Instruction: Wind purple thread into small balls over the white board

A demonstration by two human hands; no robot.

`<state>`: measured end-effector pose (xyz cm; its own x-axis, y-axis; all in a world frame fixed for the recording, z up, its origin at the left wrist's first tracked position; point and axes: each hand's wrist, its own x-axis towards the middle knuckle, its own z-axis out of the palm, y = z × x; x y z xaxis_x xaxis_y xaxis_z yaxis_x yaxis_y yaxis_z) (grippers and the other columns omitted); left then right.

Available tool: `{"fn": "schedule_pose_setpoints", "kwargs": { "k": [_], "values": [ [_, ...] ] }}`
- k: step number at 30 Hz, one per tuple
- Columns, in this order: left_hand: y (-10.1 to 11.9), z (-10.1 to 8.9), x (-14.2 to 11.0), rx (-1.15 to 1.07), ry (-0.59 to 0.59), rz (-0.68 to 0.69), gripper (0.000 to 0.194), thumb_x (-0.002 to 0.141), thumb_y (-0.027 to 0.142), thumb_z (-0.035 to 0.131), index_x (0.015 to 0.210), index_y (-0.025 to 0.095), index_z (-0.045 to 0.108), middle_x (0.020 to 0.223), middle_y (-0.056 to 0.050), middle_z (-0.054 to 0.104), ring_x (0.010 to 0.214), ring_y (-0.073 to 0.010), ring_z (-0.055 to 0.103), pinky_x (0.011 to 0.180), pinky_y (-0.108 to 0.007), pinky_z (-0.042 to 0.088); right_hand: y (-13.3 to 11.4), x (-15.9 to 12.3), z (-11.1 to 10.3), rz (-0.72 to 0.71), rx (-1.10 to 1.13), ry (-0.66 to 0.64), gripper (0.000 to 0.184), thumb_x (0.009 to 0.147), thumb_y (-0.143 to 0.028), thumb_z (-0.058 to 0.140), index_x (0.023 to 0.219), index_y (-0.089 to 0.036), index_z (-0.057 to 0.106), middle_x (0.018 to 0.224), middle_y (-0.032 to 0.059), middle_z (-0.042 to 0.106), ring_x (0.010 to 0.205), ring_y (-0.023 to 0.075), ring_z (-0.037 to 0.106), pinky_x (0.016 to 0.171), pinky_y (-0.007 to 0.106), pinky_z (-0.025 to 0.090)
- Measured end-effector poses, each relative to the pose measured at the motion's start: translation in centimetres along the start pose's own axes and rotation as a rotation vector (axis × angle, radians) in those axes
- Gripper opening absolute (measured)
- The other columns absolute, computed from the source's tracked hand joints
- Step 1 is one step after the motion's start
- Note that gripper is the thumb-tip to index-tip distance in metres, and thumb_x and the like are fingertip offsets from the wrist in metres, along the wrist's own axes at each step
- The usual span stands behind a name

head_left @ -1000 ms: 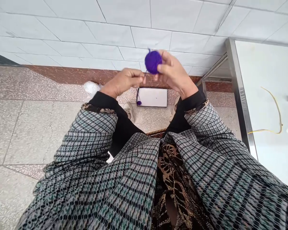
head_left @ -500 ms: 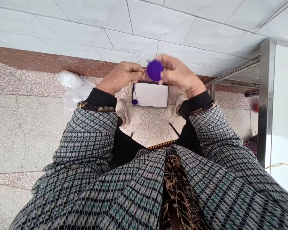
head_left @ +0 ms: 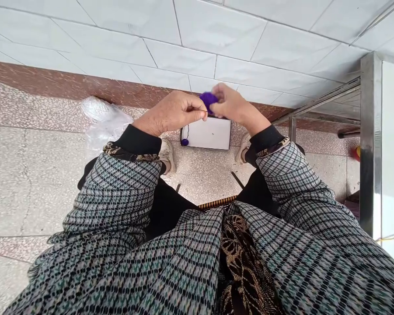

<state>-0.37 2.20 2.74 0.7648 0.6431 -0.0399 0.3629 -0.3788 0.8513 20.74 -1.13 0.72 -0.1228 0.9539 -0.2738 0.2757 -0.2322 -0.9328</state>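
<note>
A ball of purple yarn (head_left: 207, 100) is gripped in the fingers of my right hand (head_left: 231, 105), which is slightly smeared by motion. Close beside it, my left hand (head_left: 180, 113) pinches the yarn strand between thumb and forefinger. From below that hand the strand (head_left: 188, 131) hangs down to a smaller purple yarn ball (head_left: 184, 142). This small ball lies in the left front corner of a shallow white box (head_left: 211, 134) with dark edges, on the floor beneath my hands.
Clear plastic wrapping with a white bundle (head_left: 98, 109) lies on the floor at left. My shoes (head_left: 166, 155) stand on either side of the box. Ahead rises a white tiled wall (head_left: 197, 35). A metal-framed table (head_left: 370, 140) stands at right.
The large yarn ball and my right hand have moved slightly down and left. My left hand has shifted right and down, so the hands are closer together.
</note>
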Motion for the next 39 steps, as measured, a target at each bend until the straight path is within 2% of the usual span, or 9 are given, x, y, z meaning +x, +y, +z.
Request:
{"fn": "schedule_pose_setpoints", "kwargs": {
  "k": [7, 13, 17, 21, 24, 28, 33, 35, 39],
  "values": [
    [-0.9, -0.7, -0.4, -0.041, 0.101, -0.075, 0.016, 0.088, 0.024, 0.059, 0.080, 0.016, 0.070, 0.075, -0.002, 0.066, 0.077, -0.0155, 0.060, 0.078, -0.031, 0.047, -1.3, -2.0, -1.4, -0.109, 0.169, -0.536, 0.036, 0.071, -0.001, 0.074, 0.102, -0.015, 0.061, 0.089, -0.0003, 0.068, 0.072, 0.0104, 0.062, 0.062, 0.020, 0.052],
    [-0.7, 1.2, 0.2, -0.090, 0.076, -0.031, 0.020, 0.090, 0.029, 0.059, 0.080, 0.018, 0.071, 0.079, -0.003, 0.069, 0.086, -0.0195, 0.067, 0.089, -0.034, 0.053, -3.6, -1.9, -1.8, -0.303, 0.717, 0.030, 0.027, 0.086, -0.024, 0.072, 0.102, -0.021, 0.050, 0.083, -0.0038, 0.063, 0.069, 0.0079, 0.061, 0.071, 0.022, 0.057],
    [1.0, 1.4, -0.3, -0.065, -0.077, 0.030, 0.018, 0.087, 0.033, 0.063, 0.079, 0.019, 0.073, 0.079, -0.001, 0.072, 0.084, -0.0178, 0.068, 0.090, -0.033, 0.053, -3.1, -0.5, -1.6, -0.216, 0.353, 0.319, 0.025, 0.084, -0.009, 0.067, 0.096, -0.023, 0.050, 0.089, -0.0026, 0.060, 0.071, 0.0100, 0.054, 0.069, 0.023, 0.051],
    [1.8, -0.4, -1.0, -0.114, 0.050, 0.050, 0.016, 0.086, 0.030, 0.064, 0.077, 0.018, 0.069, 0.080, -0.004, 0.071, 0.081, -0.0179, 0.064, 0.084, -0.034, 0.051, -2.0, -1.3, -1.3, -0.140, -0.191, -0.095, 0.032, 0.074, -0.004, 0.078, 0.089, -0.021, 0.055, 0.085, -0.0020, 0.058, 0.078, 0.0123, 0.052, 0.066, 0.023, 0.044],
    [1.2, -1.5, -1.0, -0.148, 0.177, -0.045, 0.015, 0.090, 0.027, 0.064, 0.080, 0.017, 0.069, 0.079, -0.004, 0.069, 0.081, -0.0165, 0.060, 0.081, -0.033, 0.049, -2.5, -3.0, -1.7, -0.184, 0.013, -0.477, 0.036, 0.074, -0.021, 0.084, 0.098, -0.020, 0.057, 0.088, -0.0014, 0.063, 0.078, 0.0126, 0.059, 0.067, 0.024, 0.050],
    [0.4, -0.6, -0.2, -0.111, 0.201, -0.151, 0.016, 0.092, 0.025, 0.063, 0.082, 0.017, 0.072, 0.074, -0.001, 0.067, 0.075, -0.0144, 0.053, 0.077, -0.031, 0.046, -3.9, -3.6, -2.3, -0.381, 0.540, -0.091, 0.046, 0.076, -0.032, 0.079, 0.106, -0.024, 0.045, 0.094, -0.0026, 0.063, 0.071, 0.0096, 0.061, 0.070, 0.024, 0.056],
    [1.8, 1.1, 0.1, -0.065, -0.219, 0.040, 0.017, 0.086, 0.030, 0.066, 0.077, 0.019, 0.075, 0.075, -0.001, 0.071, 0.074, -0.0175, 0.062, 0.079, -0.033, 0.046, -3.1, -1.5, -1.5, -0.292, 0.412, 0.314, 0.023, 0.089, -0.010, 0.059, 0.101, -0.023, 0.046, 0.094, -0.0022, 0.056, 0.071, 0.0089, 0.053, 0.071, 0.022, 0.052],
    [2.2, 0.7, -0.2, -0.066, -0.209, 0.059, 0.018, 0.087, 0.032, 0.066, 0.079, 0.020, 0.077, 0.077, -0.002, 0.072, 0.074, -0.0180, 0.062, 0.079, -0.035, 0.046, -2.2, -1.2, -1.1, -0.185, 0.093, 0.234, 0.028, 0.082, 0.000, 0.063, 0.094, -0.021, 0.050, 0.094, -0.0017, 0.056, 0.075, 0.0093, 0.050, 0.069, 0.021, 0.048],
    [1.2, -1.0, -0.4, -0.121, 0.054, -0.050, 0.018, 0.091, 0.032, 0.068, 0.081, 0.018, 0.073, 0.080, -0.004, 0.071, 0.079, -0.0174, 0.058, 0.080, -0.035, 0.047, -1.9, -2.8, -1.2, -0.076, -0.110, -0.308, 0.034, 0.071, -0.004, 0.075, 0.093, -0.020, 0.055, 0.090, -0.0018, 0.060, 0.083, 0.0119, 0.053, 0.074, 0.023, 0.049]
  ]
}}
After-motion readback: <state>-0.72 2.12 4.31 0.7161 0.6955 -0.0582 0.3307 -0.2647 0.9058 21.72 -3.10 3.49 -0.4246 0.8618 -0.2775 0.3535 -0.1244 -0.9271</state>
